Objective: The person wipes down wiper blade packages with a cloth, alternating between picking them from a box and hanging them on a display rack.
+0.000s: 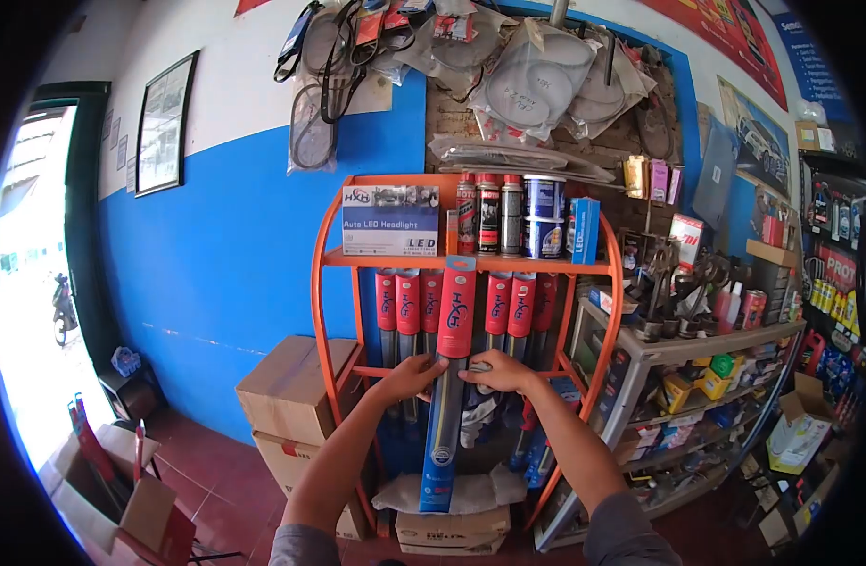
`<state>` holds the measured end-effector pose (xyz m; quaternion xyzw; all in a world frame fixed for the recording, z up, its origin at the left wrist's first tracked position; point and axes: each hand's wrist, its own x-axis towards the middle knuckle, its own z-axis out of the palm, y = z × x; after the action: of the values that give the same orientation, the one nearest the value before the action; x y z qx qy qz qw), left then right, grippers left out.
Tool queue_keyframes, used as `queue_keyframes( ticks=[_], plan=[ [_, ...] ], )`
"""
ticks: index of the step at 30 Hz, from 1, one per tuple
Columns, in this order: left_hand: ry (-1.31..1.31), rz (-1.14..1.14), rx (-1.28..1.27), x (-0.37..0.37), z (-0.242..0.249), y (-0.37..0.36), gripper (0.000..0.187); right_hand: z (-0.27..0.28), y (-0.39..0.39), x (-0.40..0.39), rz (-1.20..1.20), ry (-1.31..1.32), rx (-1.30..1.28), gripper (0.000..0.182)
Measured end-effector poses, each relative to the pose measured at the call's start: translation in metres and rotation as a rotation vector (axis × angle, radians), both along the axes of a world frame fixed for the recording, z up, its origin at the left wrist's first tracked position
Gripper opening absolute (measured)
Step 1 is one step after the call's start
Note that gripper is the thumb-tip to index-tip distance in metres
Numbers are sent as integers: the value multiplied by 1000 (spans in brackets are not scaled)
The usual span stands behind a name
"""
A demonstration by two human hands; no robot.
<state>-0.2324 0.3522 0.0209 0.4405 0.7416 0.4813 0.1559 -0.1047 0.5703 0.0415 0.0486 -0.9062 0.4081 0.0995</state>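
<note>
A long, narrow wiper blade pack (445, 424) stands upright in front of me, with a red HXH header and a blue lower part. My left hand (410, 379) is closed on its left edge, thumb on the front just under the red header. At the same height my right hand (499, 372) grips the right edge, its thumb against the pack. A crumpled white and dark cloth (478, 420) shows just below my right fingers. Behind the pack, several similar red-topped packs (407, 302) hang in a row on the orange rack (338, 259).
On the rack's top shelf are an LED headlight box (390, 222), spray cans (487, 215) and blue tins (544, 217). Stacked cartons (296, 387) stand left of the rack; a loaded glass display case (697, 344) is at right. Below lies a wrapped bundle (494, 492) on a carton (452, 531).
</note>
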Motion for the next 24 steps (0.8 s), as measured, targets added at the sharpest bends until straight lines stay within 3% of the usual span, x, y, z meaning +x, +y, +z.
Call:
queue_keyframes(
  ticks=[5,15,24],
  plan=[
    [57,-4,117,-11,-59,10,53,-53,13,-17,76,84,13,44],
    [271,35,473,-26,-131,35,33,-112,32,-42,154,218,57,38],
    [210,33,594,-1,-126,32,34,-95,14,-9,106,344,124,40]
  ],
)
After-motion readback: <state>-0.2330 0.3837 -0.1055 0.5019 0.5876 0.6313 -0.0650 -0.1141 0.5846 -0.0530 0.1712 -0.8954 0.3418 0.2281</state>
